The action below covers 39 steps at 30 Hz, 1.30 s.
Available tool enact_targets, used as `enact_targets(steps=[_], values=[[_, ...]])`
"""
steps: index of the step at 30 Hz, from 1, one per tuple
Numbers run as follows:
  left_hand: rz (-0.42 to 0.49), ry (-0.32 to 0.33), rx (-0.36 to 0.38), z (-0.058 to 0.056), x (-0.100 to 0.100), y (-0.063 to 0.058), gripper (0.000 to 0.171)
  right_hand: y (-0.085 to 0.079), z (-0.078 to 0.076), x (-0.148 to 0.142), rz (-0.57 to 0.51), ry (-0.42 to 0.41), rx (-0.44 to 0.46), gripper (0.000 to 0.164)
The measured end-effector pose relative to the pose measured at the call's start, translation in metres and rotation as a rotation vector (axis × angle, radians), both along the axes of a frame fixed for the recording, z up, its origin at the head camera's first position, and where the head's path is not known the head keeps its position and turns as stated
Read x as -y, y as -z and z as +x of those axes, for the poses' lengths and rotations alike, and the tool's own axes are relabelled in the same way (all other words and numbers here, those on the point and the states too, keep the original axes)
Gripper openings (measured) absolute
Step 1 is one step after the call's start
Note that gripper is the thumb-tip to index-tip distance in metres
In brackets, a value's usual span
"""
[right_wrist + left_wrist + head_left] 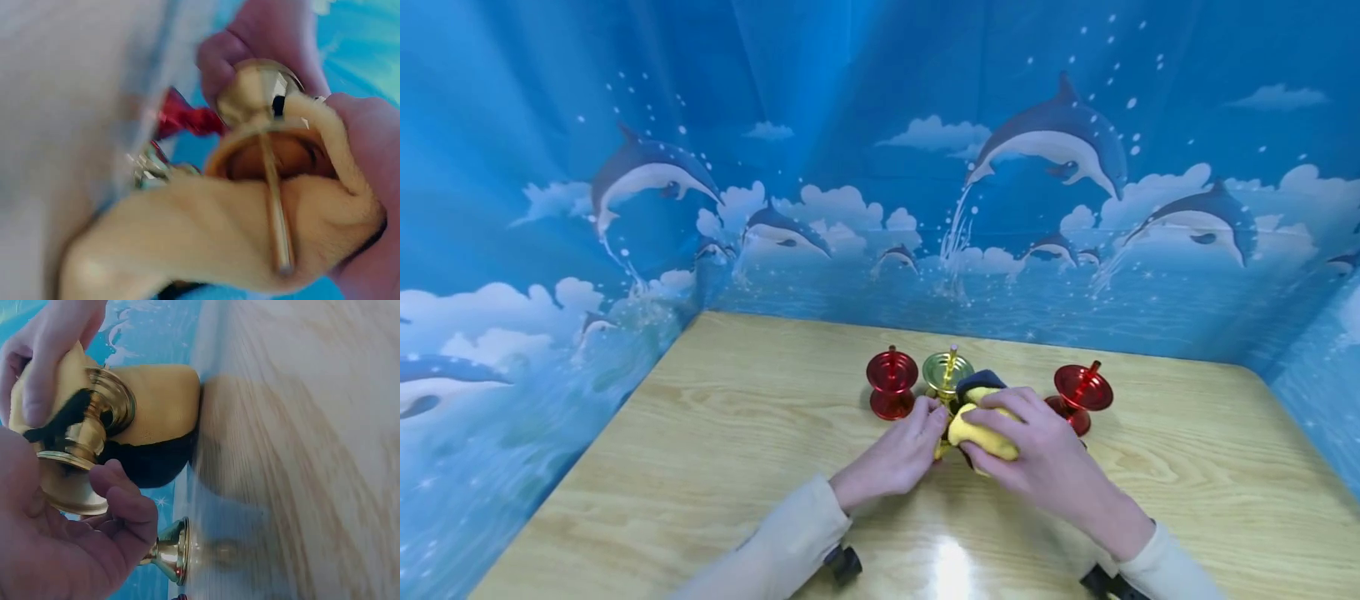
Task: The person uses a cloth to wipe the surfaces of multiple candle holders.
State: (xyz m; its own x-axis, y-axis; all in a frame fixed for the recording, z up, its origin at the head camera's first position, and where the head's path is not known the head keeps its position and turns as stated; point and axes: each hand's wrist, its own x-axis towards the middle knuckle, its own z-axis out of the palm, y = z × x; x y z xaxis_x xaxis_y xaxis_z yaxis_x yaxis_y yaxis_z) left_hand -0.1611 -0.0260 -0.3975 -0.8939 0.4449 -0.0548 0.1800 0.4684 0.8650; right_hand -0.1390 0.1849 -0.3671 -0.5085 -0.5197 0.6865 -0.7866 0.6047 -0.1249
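The fingers (119, 506) of the left hand (891, 458) are curled round a gold candlestick (78, 447), held just above the bench (700, 450); a yellow cloth (981, 429) is gripped against it by the right hand (1048, 462).

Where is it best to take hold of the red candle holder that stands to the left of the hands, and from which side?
Probably at the narrow waist of the red candle holder, between its wide dish and base. Come from its left side, since the gold holder and the left hand crowd its right. The pin on top makes a grasp from above awkward.
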Motion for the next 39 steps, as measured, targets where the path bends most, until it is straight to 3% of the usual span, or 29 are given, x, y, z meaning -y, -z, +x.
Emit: enact_targets(steps=[2,5,10,15,20,26,32,36,39], values=[[-0.020,0.022,-0.045,0.000,0.003,0.000,0.042,-0.008,-0.002,-0.006,-0.104,0.003,0.076,0.018],[-0.036,0.050,-0.094,0.000,0.007,0.000,0.044,-0.019,-0.003,-0.014,-0.222,0.029,0.166,0.034],[-0.033,0.079,-0.156,-0.002,0.016,0.000,0.043,-0.032,-0.001,-0.027,-0.302,0.133,0.214,0.036],[0.060,0.118,-0.127,-0.004,0.031,0.003,0.043,-0.035,0.001,-0.043,-0.317,0.245,0.310,0.034],[0.193,0.077,-0.078,-0.005,0.039,0.002,0.050,-0.035,0.004,-0.051,-0.299,0.306,0.462,0.032],[0.339,0.030,-0.024,-0.005,0.036,0.000,0.040,-0.030,0.005,-0.048,-0.278,0.284,0.570,0.035],[0.440,0.125,0.099,-0.003,0.031,-0.002,0.036,-0.025,0.006,-0.041,-0.293,0.239,0.588,0.031],[0.405,0.168,0.145,-0.005,0.030,-0.004,0.035,-0.026,0.010,-0.041,-0.305,0.227,0.581,0.028],[0.293,0.195,0.051,-0.007,0.027,-0.005,0.037,-0.028,0.012,-0.041,-0.298,0.195,0.579,0.028]])
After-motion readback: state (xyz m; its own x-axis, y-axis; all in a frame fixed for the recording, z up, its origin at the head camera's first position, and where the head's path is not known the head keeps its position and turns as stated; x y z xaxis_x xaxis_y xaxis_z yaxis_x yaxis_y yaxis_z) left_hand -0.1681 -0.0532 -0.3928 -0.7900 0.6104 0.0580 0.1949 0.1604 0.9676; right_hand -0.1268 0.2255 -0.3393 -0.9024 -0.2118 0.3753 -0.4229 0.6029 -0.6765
